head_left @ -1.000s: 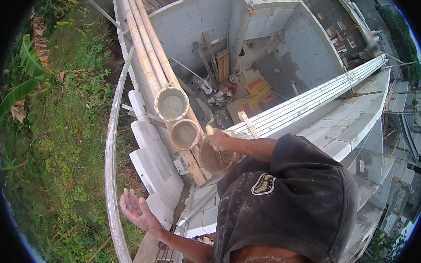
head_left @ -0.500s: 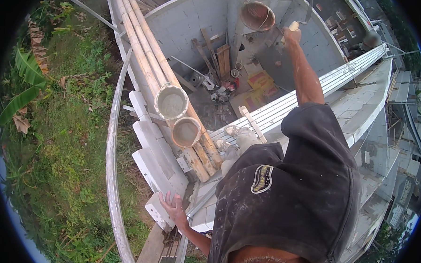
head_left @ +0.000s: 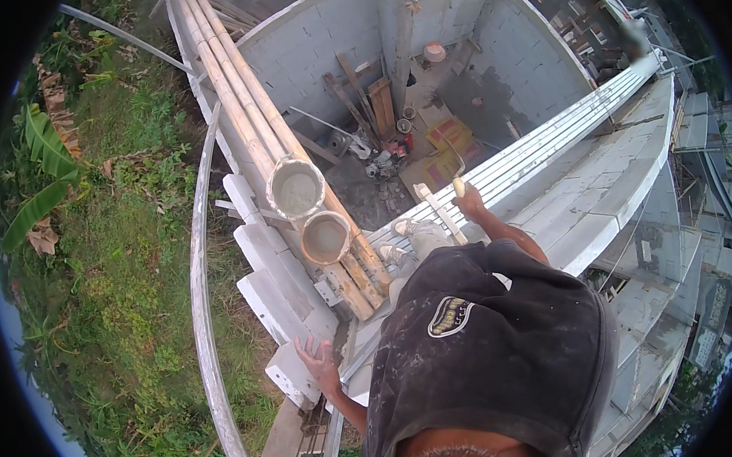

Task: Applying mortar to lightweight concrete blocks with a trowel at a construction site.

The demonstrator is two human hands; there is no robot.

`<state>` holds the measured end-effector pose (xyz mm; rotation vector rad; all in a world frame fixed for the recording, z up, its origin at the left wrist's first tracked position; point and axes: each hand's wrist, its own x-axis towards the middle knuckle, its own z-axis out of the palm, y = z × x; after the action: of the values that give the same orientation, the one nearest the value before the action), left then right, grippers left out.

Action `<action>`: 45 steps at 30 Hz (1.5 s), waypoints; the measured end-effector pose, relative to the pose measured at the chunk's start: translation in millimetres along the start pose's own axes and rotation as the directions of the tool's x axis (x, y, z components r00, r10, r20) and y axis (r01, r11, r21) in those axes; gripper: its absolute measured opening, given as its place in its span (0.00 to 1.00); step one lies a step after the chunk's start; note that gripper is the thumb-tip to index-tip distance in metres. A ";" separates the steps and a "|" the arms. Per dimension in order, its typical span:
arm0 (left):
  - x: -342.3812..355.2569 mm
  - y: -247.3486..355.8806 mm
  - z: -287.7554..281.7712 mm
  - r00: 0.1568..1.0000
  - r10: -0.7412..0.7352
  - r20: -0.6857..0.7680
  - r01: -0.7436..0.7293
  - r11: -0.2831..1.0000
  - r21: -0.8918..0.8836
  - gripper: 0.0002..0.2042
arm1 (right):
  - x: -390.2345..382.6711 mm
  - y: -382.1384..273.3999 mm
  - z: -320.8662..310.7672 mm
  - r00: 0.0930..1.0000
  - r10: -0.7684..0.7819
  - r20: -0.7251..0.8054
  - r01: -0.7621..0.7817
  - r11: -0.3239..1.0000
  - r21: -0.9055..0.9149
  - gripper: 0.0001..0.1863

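Observation:
I look down from the top of a curved wall of white blocks (head_left: pixel 278 286). My left hand (head_left: pixel 319 362) is open with its fingers spread, just above the edge of a white block at the lower middle. My right hand (head_left: pixel 468 202) is out in front, shut on a pale-handled tool (head_left: pixel 458 183) whose thin metal shaft points up. Two round buckets of grey mortar (head_left: pixel 296 189) (head_left: pixel 325 237) rest on bamboo poles (head_left: pixel 225 83) left of that hand. A small reddish bucket (head_left: pixel 433 52) is far below, inside the walled room.
A curved metal rail (head_left: pixel 199 303) runs along the wall's outer side, with grass (head_left: pixel 110 299) far below at the left. A bundle of white strips (head_left: pixel 541 146) slants away at the right. Planks, yellow bags and clutter lie on the room floor (head_left: pixel 435 142).
My right arm swung up from the near bucket area and came back down. The reddish bucket flew out and dropped into the room. My left hand moved right, toward the block.

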<state>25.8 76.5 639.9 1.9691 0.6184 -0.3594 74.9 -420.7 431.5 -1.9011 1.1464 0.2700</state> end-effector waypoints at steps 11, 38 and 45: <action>40.9 -47.6 28.2 0.930 -0.243 0.275 0.255 0.967 -0.007 0.36 | -43.4 68.2 36.9 0.904 -0.050 0.425 0.202 0.925 -0.323 0.31; -19.8 -100.8 108.1 0.831 -0.509 -0.226 0.244 0.697 -0.674 0.34 | -11.3 -94.4 29.3 0.405 -0.051 0.913 0.766 0.564 -0.308 0.28; -95.1 -149.8 169.6 0.336 -0.606 -0.721 0.113 0.786 -0.608 0.31 | -107.0 -164.5 110.2 0.257 -0.086 0.963 0.965 0.077 -0.251 0.36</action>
<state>-134.9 -44.5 499.3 1.3616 1.7257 0.6508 173.6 -239.1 520.5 -2.4754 -0.8840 1.2830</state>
